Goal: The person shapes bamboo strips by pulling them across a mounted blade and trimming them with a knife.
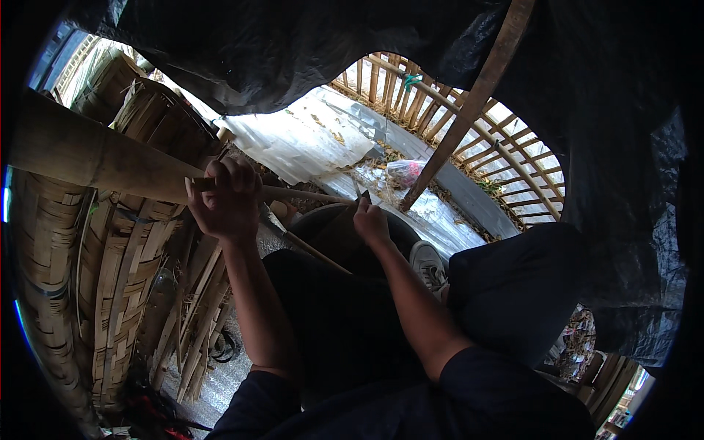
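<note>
A thick bamboo pole [125, 161] comes in from the left and ends beside my left hand [231, 196]. The fingers of that hand are closed around a thin pale bamboo stick [308, 194], which runs across to the right. At the far end of this stick is my right hand [372, 222], also closed, with thumb and fingers pressed together. A small dark pointed piece [365, 196] stands up from its fingertips; what it belongs to is too dark to tell. Under the stick, a second thin stick [315, 251] slants down toward my lap.
A dark round tub [400, 229] stands below my right hand, near a grey shoe [427, 264]. Woven bamboo baskets [128, 271] and split strips [202, 323] crowd the left. Black plastic sheeting [242, 51] hangs overhead. A wooden post [469, 110] slants down before a bamboo fence [506, 154].
</note>
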A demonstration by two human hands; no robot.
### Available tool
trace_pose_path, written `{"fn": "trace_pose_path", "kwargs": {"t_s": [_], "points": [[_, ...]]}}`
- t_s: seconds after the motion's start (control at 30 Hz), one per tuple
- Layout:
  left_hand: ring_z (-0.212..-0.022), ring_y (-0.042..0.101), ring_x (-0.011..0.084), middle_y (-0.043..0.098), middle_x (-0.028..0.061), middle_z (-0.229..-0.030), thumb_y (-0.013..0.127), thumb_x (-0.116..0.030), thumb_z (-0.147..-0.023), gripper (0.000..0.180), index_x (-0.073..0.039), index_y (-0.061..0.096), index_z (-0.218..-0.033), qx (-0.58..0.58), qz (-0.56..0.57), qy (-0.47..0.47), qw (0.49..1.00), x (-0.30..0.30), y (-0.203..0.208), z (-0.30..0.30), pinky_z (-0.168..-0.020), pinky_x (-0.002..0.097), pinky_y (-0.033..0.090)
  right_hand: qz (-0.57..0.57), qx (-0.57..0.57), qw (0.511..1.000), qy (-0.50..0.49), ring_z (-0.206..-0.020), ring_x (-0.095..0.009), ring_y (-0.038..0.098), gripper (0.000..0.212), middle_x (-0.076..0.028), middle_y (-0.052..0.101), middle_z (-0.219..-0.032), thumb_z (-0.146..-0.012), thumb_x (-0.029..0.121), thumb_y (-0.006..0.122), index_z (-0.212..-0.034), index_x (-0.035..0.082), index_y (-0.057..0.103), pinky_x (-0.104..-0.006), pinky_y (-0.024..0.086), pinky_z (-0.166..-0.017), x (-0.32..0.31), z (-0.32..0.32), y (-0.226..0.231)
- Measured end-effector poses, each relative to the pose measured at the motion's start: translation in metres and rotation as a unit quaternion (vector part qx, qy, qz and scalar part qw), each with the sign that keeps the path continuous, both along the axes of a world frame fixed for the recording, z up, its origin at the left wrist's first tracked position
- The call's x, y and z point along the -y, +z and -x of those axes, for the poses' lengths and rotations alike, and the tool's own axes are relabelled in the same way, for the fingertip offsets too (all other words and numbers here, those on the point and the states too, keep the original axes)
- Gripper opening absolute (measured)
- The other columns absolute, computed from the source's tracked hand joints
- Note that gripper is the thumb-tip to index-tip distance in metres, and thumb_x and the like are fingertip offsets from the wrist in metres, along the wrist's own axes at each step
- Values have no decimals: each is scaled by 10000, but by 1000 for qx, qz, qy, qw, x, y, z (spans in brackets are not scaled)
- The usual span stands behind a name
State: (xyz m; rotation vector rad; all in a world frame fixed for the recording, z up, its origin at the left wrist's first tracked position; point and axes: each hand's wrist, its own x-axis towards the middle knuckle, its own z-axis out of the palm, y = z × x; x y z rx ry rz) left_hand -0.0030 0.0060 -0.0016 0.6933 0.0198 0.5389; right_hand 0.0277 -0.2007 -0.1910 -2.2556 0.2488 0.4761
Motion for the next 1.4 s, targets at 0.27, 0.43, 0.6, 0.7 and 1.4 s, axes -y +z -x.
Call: {"fn": "trace_pose_path", "kwargs": {"t_s": [0.27,0.43,0.6,0.7,1.4], "points": [[-486,188,113,222,-25,-510,376,-591,-831,522,-137,288,-587,58,5,-76,995,-6,-7,-1,-471,290,172,-43,62,989,131,-880,-436,595,526,-310,603,-825,-972,340,275,-883,-54,613,-505,455,-819,-18,19,-23],[-466,158,120,201,-17,-492,365,-596,-829,536,-121,305,-587,62,23,-66,996,-23,-19,6,-462,297,160,87,-97,978,162,-1060,-411,543,533,-285,581,-1079,-969,335,242,-998,-81,573,-454,410,-945,23,18,-74],[-464,163,124,198,-16,-493,362,-591,-831,538,-119,310,-579,59,34,-78,995,-28,-21,7,-466,299,162,2,72,987,143,-850,-422,606,511,-284,617,-817,-960,366,288,-851,-15,611,-487,470,-826,-31,18,6],[-467,169,127,203,-14,-502,369,-578,-835,530,-119,312,-576,81,37,-112,990,-19,-20,-2,-469,300,168,-1,100,987,129,-830,-425,607,501,-269,620,-801,-946,400,319,-851,6,613,-485,477,-807,-6,15,-43],[-702,502,254,403,77,-684,336,-481,-937,481,-74,391,-686,49,-37,-39,997,17,2,-9,-598,311,467,77,225,968,83,-837,-446,595,398,-281,608,-863,-925,306,363,-903,-48,541,-508,471,-760,19,-7,-38]]}}
